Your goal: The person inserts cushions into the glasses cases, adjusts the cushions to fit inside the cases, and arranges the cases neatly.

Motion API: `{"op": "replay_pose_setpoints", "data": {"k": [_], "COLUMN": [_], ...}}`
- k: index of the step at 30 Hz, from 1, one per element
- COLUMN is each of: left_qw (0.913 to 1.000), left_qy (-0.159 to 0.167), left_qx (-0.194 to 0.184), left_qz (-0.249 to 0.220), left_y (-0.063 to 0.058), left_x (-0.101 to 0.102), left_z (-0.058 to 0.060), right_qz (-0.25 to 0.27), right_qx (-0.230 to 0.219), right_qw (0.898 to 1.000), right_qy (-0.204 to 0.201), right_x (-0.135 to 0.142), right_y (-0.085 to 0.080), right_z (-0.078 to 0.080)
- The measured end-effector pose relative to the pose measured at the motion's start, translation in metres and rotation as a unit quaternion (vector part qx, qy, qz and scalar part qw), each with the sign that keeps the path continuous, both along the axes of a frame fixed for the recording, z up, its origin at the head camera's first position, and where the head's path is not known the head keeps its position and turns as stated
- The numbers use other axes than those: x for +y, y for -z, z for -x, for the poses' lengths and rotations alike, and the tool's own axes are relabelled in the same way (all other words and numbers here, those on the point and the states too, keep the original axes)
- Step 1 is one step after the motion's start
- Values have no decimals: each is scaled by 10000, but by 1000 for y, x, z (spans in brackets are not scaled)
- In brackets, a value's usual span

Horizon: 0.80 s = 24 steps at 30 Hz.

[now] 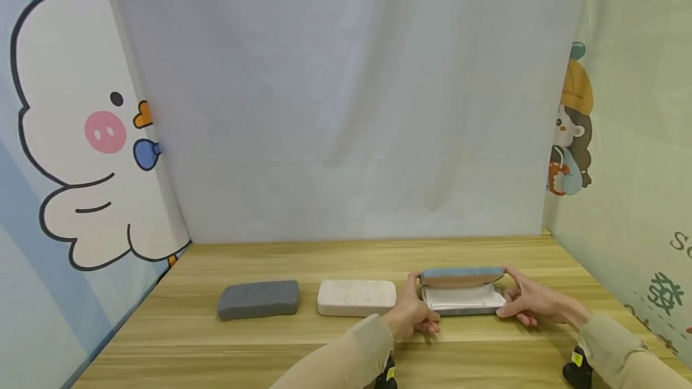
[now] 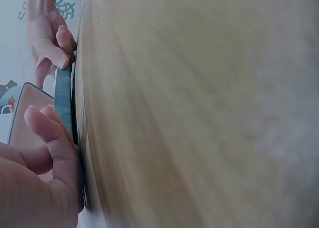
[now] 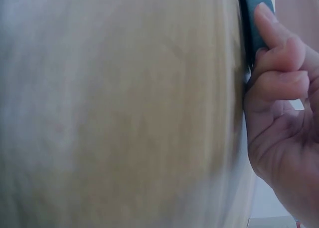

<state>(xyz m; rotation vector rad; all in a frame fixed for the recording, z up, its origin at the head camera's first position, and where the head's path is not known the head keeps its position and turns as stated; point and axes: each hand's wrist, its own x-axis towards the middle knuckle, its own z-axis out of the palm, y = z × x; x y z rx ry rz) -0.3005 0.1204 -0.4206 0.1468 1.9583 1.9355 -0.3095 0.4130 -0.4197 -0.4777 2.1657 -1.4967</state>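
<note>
A blue glasses case (image 1: pixel 462 275) lies on the table with its lid partly raised, showing a white lining or cloth (image 1: pixel 462 297) inside. My left hand (image 1: pixel 413 314) grips its left end, one finger up at the lid and the others low by the base. At the right end my right hand (image 1: pixel 532 300) holds it likewise, a finger at the lid's corner and the thumb at the lower front corner. In the left wrist view, the case's blue front edge (image 2: pixel 63 96) runs between both hands. The right wrist view shows the right fingers (image 3: pixel 279 53) against that edge.
Left of the blue case sits a closed white glasses case (image 1: pixel 357 298), close to my left hand. Farther left is a closed dark grey glasses case (image 1: pixel 258 300). A pale cloth (image 1: pixel 346 107) hangs behind the wooden table (image 1: pixel 216 353), with printed curtains at both sides.
</note>
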Motion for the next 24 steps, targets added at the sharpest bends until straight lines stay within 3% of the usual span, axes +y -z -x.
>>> {"op": "replay_pose_setpoints", "data": {"k": [9, 16, 24], "left_qw": [10000, 9991, 9978], "left_qy": [9, 112, 330], "left_qx": [32, 305, 390], "left_qz": [6, 276, 411], "left_y": [-1, -5, -7], "left_x": [-2, -3, -9], "left_z": [-1, -2, -3], "right_qz": [31, -49, -186], "right_qx": [90, 227, 283], "right_qw": [9998, 9987, 9980], "right_qy": [-164, -445, -538], "right_x": [0, 3, -2], "right_y": [-1, -4, -18], "right_z": [0, -5, -12]}}
